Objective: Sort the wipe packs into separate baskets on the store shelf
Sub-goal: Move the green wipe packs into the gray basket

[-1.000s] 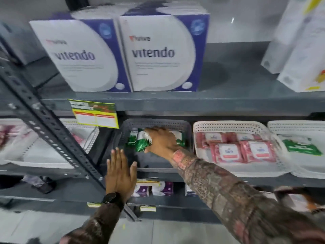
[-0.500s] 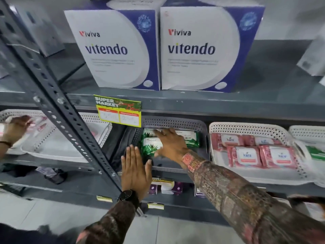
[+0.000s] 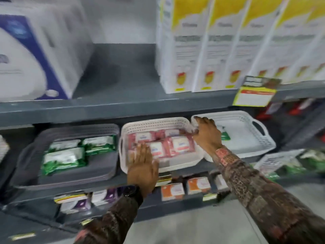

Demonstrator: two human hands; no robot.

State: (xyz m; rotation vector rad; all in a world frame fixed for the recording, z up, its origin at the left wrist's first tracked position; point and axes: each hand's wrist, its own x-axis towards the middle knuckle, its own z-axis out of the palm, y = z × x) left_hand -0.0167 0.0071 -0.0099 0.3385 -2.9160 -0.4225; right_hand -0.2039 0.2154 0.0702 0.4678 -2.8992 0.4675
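We wear long dark brown sleeves (image 3: 260, 194) with busy red and tan patterns, and a black watch (image 3: 132, 192) on our left wrist.

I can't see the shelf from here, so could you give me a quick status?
Left hand flat, empty, at pink-pack basket. Right hand open, reaching green pack in white basket. Nothing blocking.
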